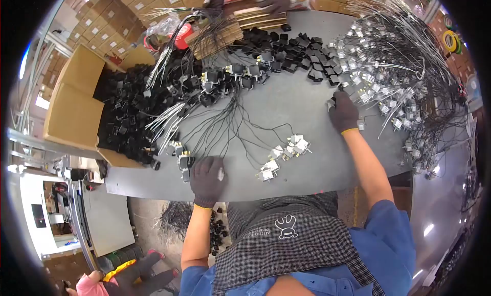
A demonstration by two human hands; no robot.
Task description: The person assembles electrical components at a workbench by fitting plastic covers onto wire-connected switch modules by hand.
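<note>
My left hand [207, 179], in a dark glove with a yellow cuff, lies palm down near the table's front edge, fingers forward and slightly blurred. It is beside a short row of black-cased parts with brass-coloured pins [182, 160]. My right hand [343, 112], gloved the same way, has its fingers bent at the edge of the loose black caps [322, 66]; what is in its fingertips is hidden. Between my hands lie several white wired connectors [289, 150], their thin black wires [230, 117] running back to a cluster of black-cased connectors [235, 73].
A cardboard box [76, 101] full of black parts stands left. White connectors with long wires [378, 66] are heaped right. Across the grey table [286, 107], another person's gloved hands [275, 1] are near cardboard pieces [261, 19]. A person in pink [92, 285] is lower left.
</note>
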